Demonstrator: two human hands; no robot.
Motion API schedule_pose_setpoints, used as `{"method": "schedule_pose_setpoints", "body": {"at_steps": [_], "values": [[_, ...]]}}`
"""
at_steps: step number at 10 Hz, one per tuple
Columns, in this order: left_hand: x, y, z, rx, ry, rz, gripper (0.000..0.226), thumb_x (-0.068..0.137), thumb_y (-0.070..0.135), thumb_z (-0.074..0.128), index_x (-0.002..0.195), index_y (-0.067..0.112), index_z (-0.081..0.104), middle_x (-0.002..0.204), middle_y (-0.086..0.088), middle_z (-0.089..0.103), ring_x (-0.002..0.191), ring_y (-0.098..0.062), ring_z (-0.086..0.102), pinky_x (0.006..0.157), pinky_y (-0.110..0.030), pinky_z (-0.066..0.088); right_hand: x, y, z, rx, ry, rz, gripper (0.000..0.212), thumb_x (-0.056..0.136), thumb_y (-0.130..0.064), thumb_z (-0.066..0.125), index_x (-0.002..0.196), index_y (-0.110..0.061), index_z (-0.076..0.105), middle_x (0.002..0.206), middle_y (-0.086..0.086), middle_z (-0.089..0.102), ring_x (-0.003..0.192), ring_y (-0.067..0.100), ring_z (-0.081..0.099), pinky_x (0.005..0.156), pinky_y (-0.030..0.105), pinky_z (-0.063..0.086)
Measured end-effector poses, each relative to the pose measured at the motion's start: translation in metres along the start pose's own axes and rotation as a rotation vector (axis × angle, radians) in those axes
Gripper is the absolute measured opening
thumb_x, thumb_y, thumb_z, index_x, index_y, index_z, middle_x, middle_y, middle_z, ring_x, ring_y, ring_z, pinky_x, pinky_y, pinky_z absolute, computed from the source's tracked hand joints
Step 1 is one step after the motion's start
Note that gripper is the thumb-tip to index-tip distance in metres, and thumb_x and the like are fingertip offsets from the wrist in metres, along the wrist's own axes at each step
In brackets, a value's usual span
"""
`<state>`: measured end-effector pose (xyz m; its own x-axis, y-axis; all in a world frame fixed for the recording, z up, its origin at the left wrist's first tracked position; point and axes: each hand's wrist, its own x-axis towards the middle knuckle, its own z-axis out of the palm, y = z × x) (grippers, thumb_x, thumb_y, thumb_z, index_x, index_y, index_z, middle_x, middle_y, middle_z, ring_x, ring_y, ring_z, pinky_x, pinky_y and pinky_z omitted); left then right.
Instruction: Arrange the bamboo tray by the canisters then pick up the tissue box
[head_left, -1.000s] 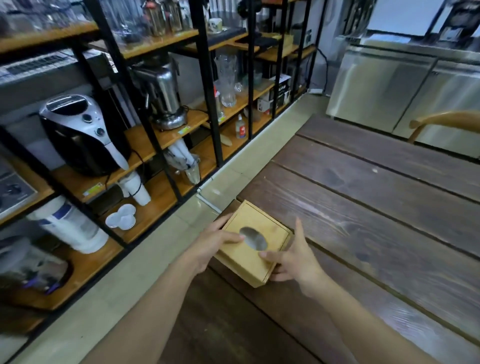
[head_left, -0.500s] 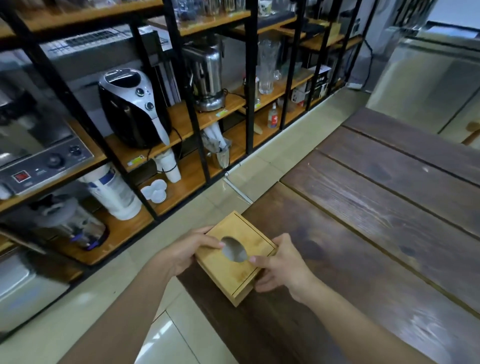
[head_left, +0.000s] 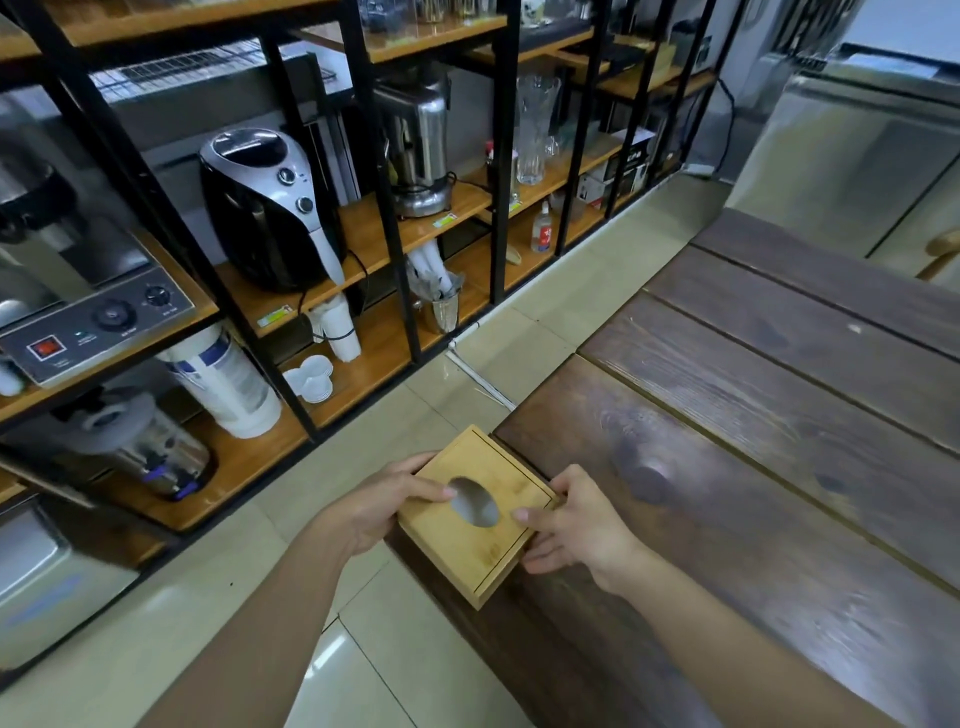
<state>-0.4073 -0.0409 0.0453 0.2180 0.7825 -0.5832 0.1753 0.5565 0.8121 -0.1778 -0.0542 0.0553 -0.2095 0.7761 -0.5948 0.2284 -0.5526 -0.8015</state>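
Observation:
A bamboo tissue box (head_left: 467, 545) with an oval hole in its lid is held at the near left corner of the dark wooden table (head_left: 753, 467). My left hand (head_left: 384, 501) grips its left side, thumb on the lid beside the hole. On its right side my right hand (head_left: 571, 525) holds it, thumb on top and fingers underneath the edge. The box juts partly past the table's edge, over the floor. No bamboo tray or canisters are in view.
A black-framed shelf unit (head_left: 395, 218) with wooden boards runs along the left, holding an air fryer (head_left: 265, 208), a blender, a glass vase (head_left: 535, 130), cups and a white jug. A tiled floor strip (head_left: 519, 332) lies between shelf and table. Steel cabinets (head_left: 857, 145) stand at the back right.
The view has swung left and down, bringing more of the shelves into view. Both hands keep their hold on the tissue box, which now sits further over the table's left edge.

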Motion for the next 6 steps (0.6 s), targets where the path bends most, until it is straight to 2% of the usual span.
{"method": "schedule_pose_setpoints", "body": {"at_steps": [1, 3, 4, 5, 6], "values": [[-0.002, -0.001, 0.0, 0.006, -0.02, -0.012, 0.049, 0.079, 0.021, 0.07, 0.124, 0.033, 0.054, 0.119, -0.002, 0.064, 0.109, -0.023, 0.057, 0.079, -0.032, 0.046, 0.0, 0.0, -0.001, -0.047, 0.005, -0.017, 0.038, 0.078, -0.016, 0.07, 0.095, -0.018, 0.037, 0.086, 0.025, 0.067, 0.064, 0.033, 0.071, 0.056, 0.04, 0.06], [-0.003, -0.004, -0.001, 0.004, -0.037, -0.021, 0.055, 0.075, 0.03, 0.073, 0.125, 0.036, 0.051, 0.119, 0.001, 0.063, 0.11, -0.021, 0.057, 0.083, -0.033, 0.048, -0.001, 0.001, -0.001, -0.12, 0.02, -0.032, 0.031, 0.079, -0.021, 0.069, 0.092, -0.022, 0.04, 0.084, 0.017, 0.067, 0.062, 0.027, 0.071, 0.056, 0.038, 0.06], [-0.001, -0.006, -0.005, -0.003, -0.032, -0.022, 0.055, 0.073, 0.038, 0.07, 0.126, 0.033, 0.054, 0.119, 0.001, 0.064, 0.111, -0.022, 0.058, 0.086, -0.034, 0.047, -0.005, 0.001, -0.003, -0.24, 0.032, -0.05, 0.036, 0.082, -0.03, 0.065, 0.107, -0.02, 0.041, 0.089, 0.01, 0.066, 0.066, 0.02, 0.07, 0.059, 0.033, 0.059], [0.005, 0.003, -0.009, 0.031, -0.021, -0.055, 0.05, 0.082, 0.042, 0.061, 0.13, 0.029, 0.052, 0.119, 0.002, 0.063, 0.11, -0.02, 0.057, 0.086, -0.033, 0.045, -0.014, -0.006, -0.016, -0.409, 0.015, -0.061, 0.046, 0.083, -0.035, 0.061, 0.121, -0.018, 0.041, 0.1, 0.007, 0.064, 0.08, 0.018, 0.068, 0.07, 0.033, 0.059], [0.011, 0.026, -0.006, 0.271, 0.059, -0.055, 0.054, 0.086, 0.046, 0.057, 0.135, 0.026, 0.046, 0.127, 0.004, 0.051, 0.112, -0.016, 0.047, 0.093, -0.032, 0.037, -0.028, -0.02, -0.038, -0.588, 0.026, -0.091, 0.048, 0.085, -0.037, 0.059, 0.125, -0.016, 0.043, 0.11, 0.011, 0.063, 0.093, 0.023, 0.065, 0.084, 0.039, 0.056]]}}
